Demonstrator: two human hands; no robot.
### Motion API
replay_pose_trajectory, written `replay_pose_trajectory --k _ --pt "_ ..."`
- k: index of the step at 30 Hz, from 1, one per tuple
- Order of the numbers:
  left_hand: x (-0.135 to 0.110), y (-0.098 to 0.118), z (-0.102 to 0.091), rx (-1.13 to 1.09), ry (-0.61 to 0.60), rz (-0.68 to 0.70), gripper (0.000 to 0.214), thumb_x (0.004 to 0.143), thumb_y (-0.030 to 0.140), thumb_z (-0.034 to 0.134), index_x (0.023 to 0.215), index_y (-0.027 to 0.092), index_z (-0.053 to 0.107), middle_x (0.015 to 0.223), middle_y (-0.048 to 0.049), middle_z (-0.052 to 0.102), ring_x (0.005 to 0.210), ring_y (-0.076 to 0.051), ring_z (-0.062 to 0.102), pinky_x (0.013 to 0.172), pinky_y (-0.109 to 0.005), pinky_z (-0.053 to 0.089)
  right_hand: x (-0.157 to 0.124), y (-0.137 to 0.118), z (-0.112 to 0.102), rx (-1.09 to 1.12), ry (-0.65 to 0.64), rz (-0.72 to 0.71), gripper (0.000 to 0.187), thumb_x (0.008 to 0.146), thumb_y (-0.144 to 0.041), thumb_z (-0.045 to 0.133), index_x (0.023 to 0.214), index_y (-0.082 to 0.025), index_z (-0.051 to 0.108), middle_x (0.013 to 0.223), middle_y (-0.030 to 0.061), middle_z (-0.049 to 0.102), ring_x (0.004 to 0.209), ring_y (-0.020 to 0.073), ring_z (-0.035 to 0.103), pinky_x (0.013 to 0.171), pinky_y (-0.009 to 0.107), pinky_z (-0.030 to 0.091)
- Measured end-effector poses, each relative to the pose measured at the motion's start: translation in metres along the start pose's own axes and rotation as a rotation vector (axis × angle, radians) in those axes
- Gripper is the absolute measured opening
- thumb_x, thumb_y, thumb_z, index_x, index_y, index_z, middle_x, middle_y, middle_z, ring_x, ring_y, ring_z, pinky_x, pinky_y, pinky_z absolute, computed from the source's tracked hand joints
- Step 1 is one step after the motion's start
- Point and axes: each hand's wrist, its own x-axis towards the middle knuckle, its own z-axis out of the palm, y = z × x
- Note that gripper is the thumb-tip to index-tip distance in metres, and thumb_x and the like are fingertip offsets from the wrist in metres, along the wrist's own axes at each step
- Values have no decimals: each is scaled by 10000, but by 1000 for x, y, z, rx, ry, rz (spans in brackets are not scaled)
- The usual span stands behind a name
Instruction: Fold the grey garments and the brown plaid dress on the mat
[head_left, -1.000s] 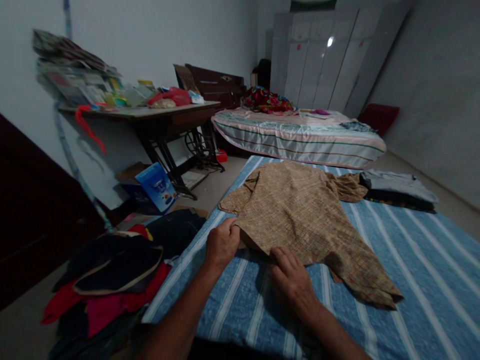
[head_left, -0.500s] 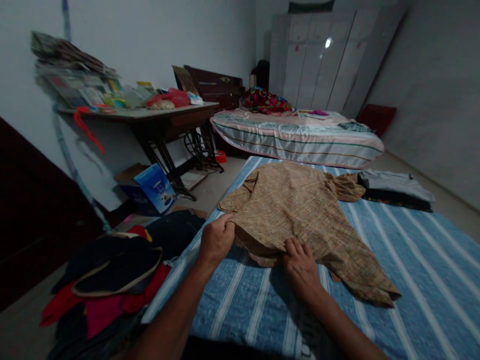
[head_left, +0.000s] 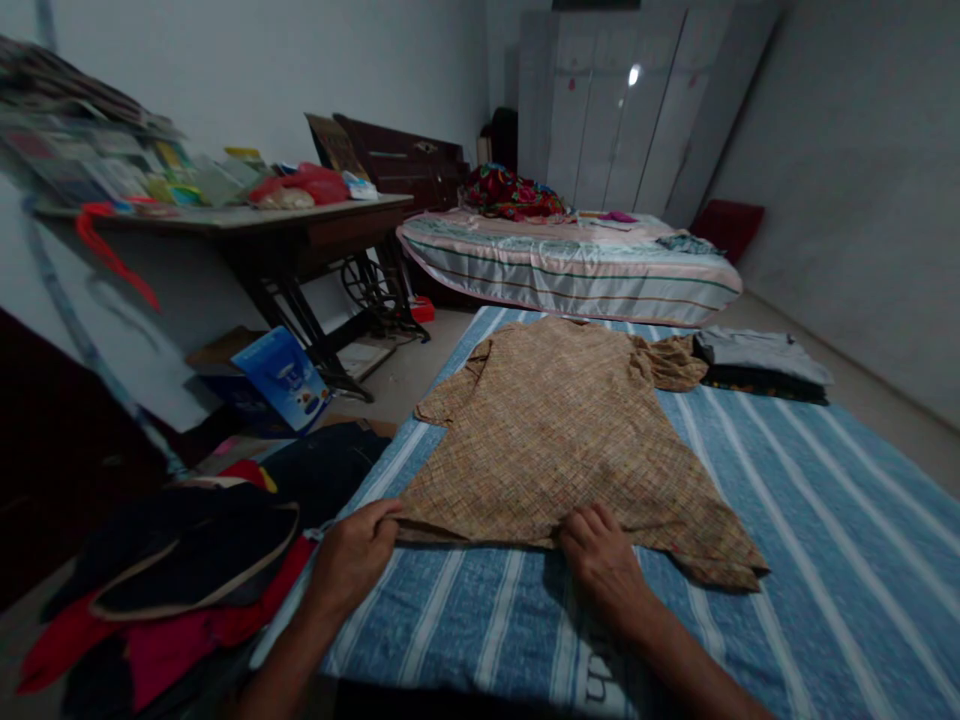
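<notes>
A tan checked shirt [head_left: 555,430] lies spread on a blue bedsheet with white stripes [head_left: 465,610], its hem toward me. My left hand [head_left: 354,550] pinches the hem's left corner between thumb and fingers. Near the middle of the hem, my right hand [head_left: 600,550] has its fingers curled on the cloth edge; the fingertips are partly hidden. The left sleeve lies flat, while the right sleeve [head_left: 671,362] is bunched beside folded clothes [head_left: 765,360]. The hem's right corner reaches out toward the right.
Dark, red and pink clothes [head_left: 202,560] are heaped low on the left. Behind them stand a blue box [head_left: 285,380] and a sewing machine table [head_left: 315,222] loaded with items. Farther back are another bed [head_left: 570,265] and a grey wardrobe [head_left: 607,110].
My left hand has moved left and toward me, pulling the hem's corner out. The shirt's lower left part now lies wider and flatter. My right hand stays at the hem.
</notes>
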Motion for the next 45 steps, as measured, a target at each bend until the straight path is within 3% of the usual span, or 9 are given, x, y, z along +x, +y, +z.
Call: replay_pose_trajectory --k 8,15,18,20,24,28,32,38,45 --pt "-7 -1 -1 13 23 19 316 706 331 412 787 251 707 849 4 757 794 -201 711 737 -239 533 -7 1 -11 50 50 -28 201 893 -63 489 789 -168 625 788 42 559 761 188 466 857 375 396" --pt "-4 -6 -2 119 -13 61 290 719 331 422 779 253 694 874 -8 736 767 -204 691 705 -262 532 -8 1 -16 47 9 24 155 892 -98 515 815 -172 629 840 54 584 812 195 485 838 350 397" --pt "-4 -12 -2 192 -56 127 281 735 352 442 807 246 692 903 -36 722 803 -233 684 764 -313 538 -13 8 -21 55 -7 49 171 896 -97 492 834 -179 629 896 63 603 845 195 498 862 353 387" --pt "-7 -12 0 243 -23 208 293 731 357 461 855 229 694 960 -73 710 901 -282 666 845 -382 527 -16 13 -23 59 -7 76 193 896 -90 474 821 -186 624 887 58 605 838 189 502 853 345 385" --pt "-24 20 18 216 77 443 322 762 309 486 996 200 678 1131 -120 659 1071 -315 599 928 -437 494 -18 19 -24 85 -25 123 199 887 -82 461 814 -190 612 877 52 603 831 187 507 795 323 394" --pt "-43 84 49 34 -60 717 290 812 217 509 1071 218 639 1185 -86 634 1095 -260 582 960 -405 481 -17 20 -26 134 -57 112 175 872 -83 470 868 -184 612 911 56 612 863 192 521 806 322 410" --pt "-45 128 71 10 -236 756 216 807 116 492 961 193 624 1080 -84 644 1023 -247 578 911 -403 498 -22 26 -35 143 -124 154 221 848 -71 482 957 -197 626 1049 72 621 1010 208 520 890 336 405" --pt "-39 137 85 112 -345 707 140 828 100 499 886 189 589 963 -67 620 969 -237 557 890 -393 482 -29 43 -44 -26 -157 230 263 836 -70 499 1042 -170 628 1095 105 624 1093 245 491 936 361 376" --pt "-38 146 86 225 -394 655 123 875 126 487 881 186 594 948 -58 617 942 -222 563 846 -347 470 -11 58 -40 -79 -317 239 187 872 -95 501 964 -174 643 1009 99 626 1018 237 507 917 347 361"
